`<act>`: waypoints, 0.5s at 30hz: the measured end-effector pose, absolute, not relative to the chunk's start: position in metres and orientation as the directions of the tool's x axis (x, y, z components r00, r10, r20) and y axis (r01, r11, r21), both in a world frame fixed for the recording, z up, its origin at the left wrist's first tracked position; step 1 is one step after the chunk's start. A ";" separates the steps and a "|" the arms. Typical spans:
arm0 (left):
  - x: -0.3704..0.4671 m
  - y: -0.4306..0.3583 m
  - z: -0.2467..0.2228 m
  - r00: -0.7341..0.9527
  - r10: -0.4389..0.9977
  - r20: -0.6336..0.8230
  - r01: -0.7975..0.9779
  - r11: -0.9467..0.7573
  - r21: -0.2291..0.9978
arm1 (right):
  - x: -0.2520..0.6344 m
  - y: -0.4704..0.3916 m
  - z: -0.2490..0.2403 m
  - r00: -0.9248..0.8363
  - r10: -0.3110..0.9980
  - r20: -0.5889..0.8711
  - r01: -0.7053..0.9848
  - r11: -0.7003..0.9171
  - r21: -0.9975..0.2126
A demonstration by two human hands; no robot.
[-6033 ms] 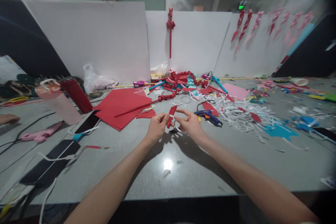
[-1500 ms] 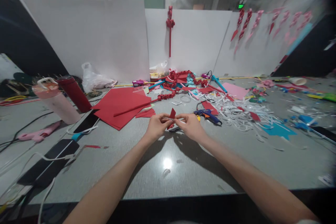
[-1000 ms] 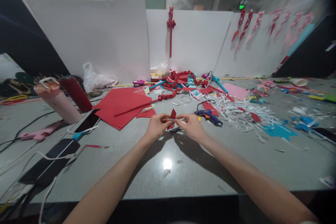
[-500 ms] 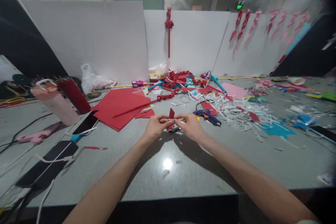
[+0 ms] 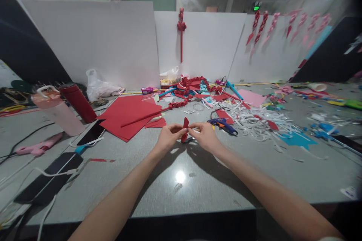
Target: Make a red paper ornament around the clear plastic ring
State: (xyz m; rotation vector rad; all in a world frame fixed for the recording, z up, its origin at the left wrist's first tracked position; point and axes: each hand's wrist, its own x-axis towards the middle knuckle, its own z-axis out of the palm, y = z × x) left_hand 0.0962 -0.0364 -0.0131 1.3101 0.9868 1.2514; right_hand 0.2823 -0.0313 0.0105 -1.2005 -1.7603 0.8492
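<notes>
Pinching from both sides, the left hand [image 5: 169, 135] and right hand [image 5: 205, 134] each close thumb and fingertips on one red piece [image 5: 185, 121], held up over the middle of the bench [image 5: 158, 192], well in from its front edge. Meeting it at mid-length probably keeps something so small steady, with both ends free to be seen. The glue gun [image 5: 223, 124] lies just beyond the right hand, likely for easy reach. Red sheets [image 5: 118, 107] sit toward the left end and white strips [image 5: 251, 118] toward the right, perhaps pushed aside to give the hands room.

The piece stands nearly upright, narrow and flat like stiff paper, matching the sheets' red. Its upper end widens to a slanted tip; its lower end shows beneath the thumbs. Fingers cover its waist, so any fold or band there cannot be told.
</notes>
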 end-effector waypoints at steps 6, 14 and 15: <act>0.093 -0.031 -0.018 0.072 0.980 0.183 -0.080 -0.177 0.981 | 0.281 -0.032 0.010 -0.235 0.935 0.265 0.368 0.338 -0.866; 0.086 -0.030 -0.016 0.219 0.967 0.132 -0.204 -0.087 0.975 | 0.285 -0.031 0.017 -0.318 0.912 0.261 0.316 0.361 -0.877; 0.086 -0.030 -0.016 0.235 0.964 0.127 -0.218 -0.075 0.973 | 0.285 -0.031 0.017 -0.320 0.911 0.261 0.316 0.362 -0.877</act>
